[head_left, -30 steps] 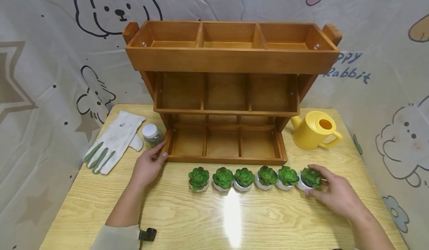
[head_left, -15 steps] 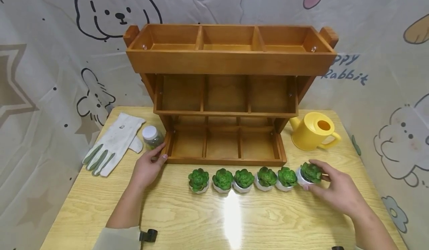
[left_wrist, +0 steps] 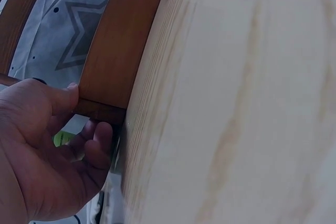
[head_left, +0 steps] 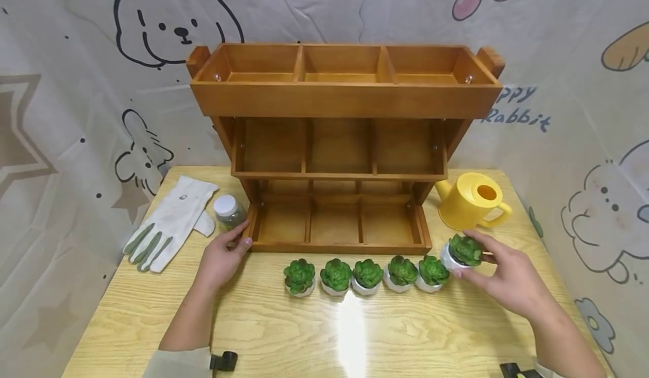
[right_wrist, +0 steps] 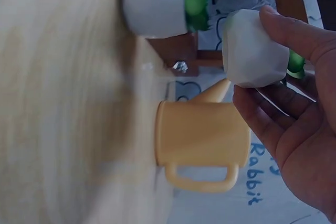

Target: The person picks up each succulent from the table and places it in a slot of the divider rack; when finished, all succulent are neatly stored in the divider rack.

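My right hand (head_left: 514,282) holds a potted succulent (head_left: 465,250), a green rosette in a white faceted pot. In the right wrist view the white pot (right_wrist: 252,51) is off the table, with thumb and fingers on opposite sides of it. My left hand (head_left: 220,259) grips the lower left front corner of a brown three-tier wooden shelf (head_left: 345,101). Thumb and fingertips press on either side of that shelf corner (left_wrist: 118,51) in the left wrist view. Several more potted succulents (head_left: 367,276) stand in a row before the shelf.
Right of the shelf stands a yellow watering can (head_left: 469,200), close behind the raised pot. At left lie white gloves (head_left: 174,214) with green-striped fingers, beside a white-lidded jar (head_left: 229,212). A patterned cloth (head_left: 76,113) hangs around the wooden table (head_left: 284,333).
My right hand has lifted the rightmost succulent off the table and moved it slightly up and left toward the shelf. The left hand stays at the shelf corner. The head view has shifted slightly.
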A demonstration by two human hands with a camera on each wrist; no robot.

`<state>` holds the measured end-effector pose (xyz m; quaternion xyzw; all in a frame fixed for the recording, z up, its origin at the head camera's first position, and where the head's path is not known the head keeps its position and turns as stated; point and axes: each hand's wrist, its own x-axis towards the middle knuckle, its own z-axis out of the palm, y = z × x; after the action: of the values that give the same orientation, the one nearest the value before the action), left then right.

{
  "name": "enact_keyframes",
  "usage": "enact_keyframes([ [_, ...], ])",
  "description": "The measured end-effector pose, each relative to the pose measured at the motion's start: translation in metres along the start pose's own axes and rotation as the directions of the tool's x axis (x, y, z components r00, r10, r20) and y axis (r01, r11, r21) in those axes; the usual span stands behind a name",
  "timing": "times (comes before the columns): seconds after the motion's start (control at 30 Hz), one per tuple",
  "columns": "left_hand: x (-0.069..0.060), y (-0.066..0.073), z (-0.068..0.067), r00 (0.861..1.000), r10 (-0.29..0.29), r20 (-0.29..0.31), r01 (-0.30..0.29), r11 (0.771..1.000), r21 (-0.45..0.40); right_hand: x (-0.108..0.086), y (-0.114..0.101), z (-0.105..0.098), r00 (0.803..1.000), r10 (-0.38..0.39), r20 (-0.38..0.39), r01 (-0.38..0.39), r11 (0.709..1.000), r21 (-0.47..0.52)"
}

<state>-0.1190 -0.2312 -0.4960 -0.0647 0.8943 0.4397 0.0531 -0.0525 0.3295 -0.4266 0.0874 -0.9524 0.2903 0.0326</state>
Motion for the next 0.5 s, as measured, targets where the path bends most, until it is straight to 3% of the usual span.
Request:
enact_keyframes([
  [0.3,0.000,0.002,0.001,1.000,0.028,-0.010,-0.028,0.999,0.016,0.016,-0.019,-0.004,0.999,-0.045,0.005,0.045,0.999,0.021],
  [0.5,0.001,0.002,0.000,1.000,0.028,-0.014,-0.028,1.000,0.008,0.030,-0.036,-0.001,0.992,-0.124,-0.016,0.125,0.992,0.029],
])
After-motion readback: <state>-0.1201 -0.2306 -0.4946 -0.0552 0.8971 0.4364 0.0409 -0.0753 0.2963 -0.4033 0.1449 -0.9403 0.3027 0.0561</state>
